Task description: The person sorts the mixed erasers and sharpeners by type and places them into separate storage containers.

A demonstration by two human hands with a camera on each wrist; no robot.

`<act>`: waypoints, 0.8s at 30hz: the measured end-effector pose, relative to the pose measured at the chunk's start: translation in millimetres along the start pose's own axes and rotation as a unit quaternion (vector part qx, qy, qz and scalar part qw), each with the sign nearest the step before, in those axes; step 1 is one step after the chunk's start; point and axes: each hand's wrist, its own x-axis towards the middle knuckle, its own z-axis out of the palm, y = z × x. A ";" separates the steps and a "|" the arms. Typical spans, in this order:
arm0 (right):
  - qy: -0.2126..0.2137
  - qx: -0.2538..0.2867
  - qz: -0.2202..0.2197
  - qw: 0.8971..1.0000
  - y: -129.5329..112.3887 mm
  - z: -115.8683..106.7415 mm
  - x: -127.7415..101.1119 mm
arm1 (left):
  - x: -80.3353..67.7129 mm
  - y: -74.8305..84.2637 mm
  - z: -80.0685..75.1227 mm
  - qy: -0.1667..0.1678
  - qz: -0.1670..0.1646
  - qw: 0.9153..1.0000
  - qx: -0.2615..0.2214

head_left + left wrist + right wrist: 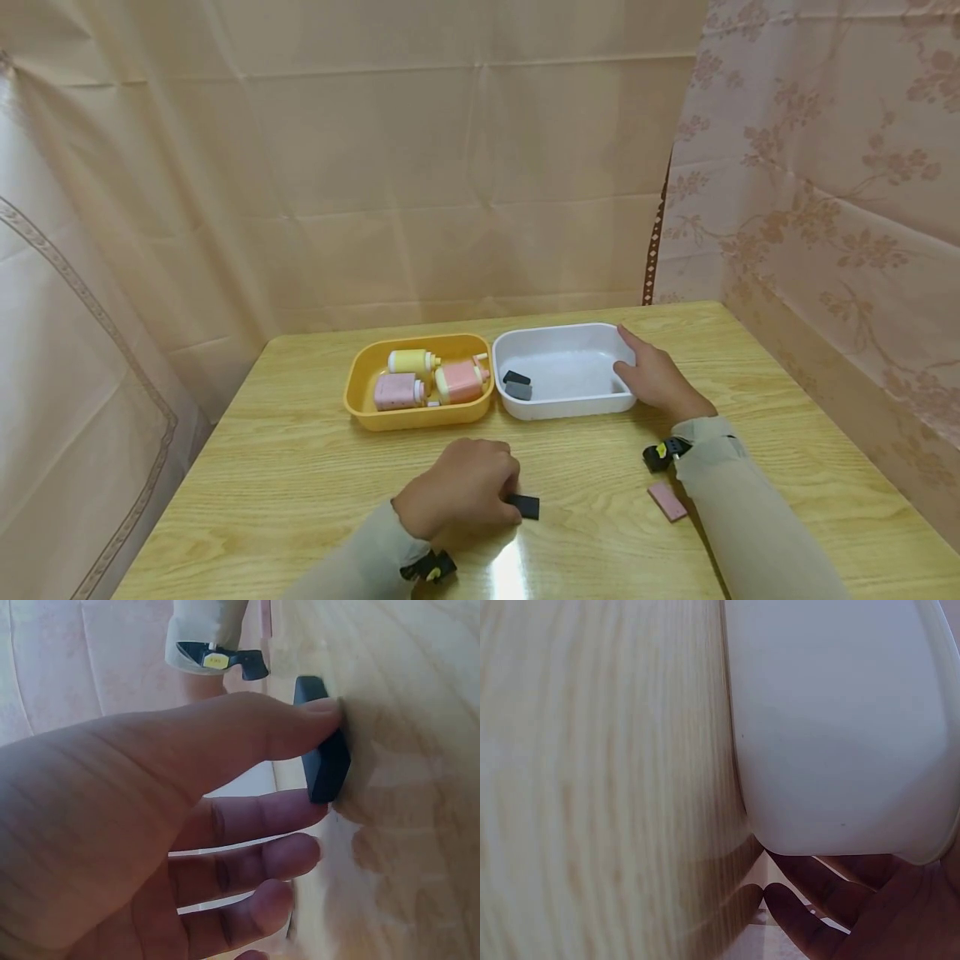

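Note:
My left hand (468,487) pinches a small flat black block (525,506) between thumb and forefinger, low over the table in front of the trays. In the left wrist view the thumb lies across the black block (330,769), and the other fingers are bent loosely below it. My right hand (660,379) grips the right end of a white tray (570,408), thumb over the rim and fingers along the outside. The right wrist view shows the tray's outer wall (840,735) with fingers behind it. Inside the tray's left end lie a black block (517,378) and a grey block (518,391).
A yellow tray (420,421) stands against the white one's left side. It holds bottle-like yellow (410,361), purple (397,392) and pink (461,381) things; the pink one has a small crank. A flat pink block (667,502) lies beside my right forearm. Curtains hang around the table.

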 end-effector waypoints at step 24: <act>-0.004 0.005 0.000 1.000 -1.3 0.3 -0.1 | 1.3 -4.0 -7.8 0.036 0.039 0.998 0.043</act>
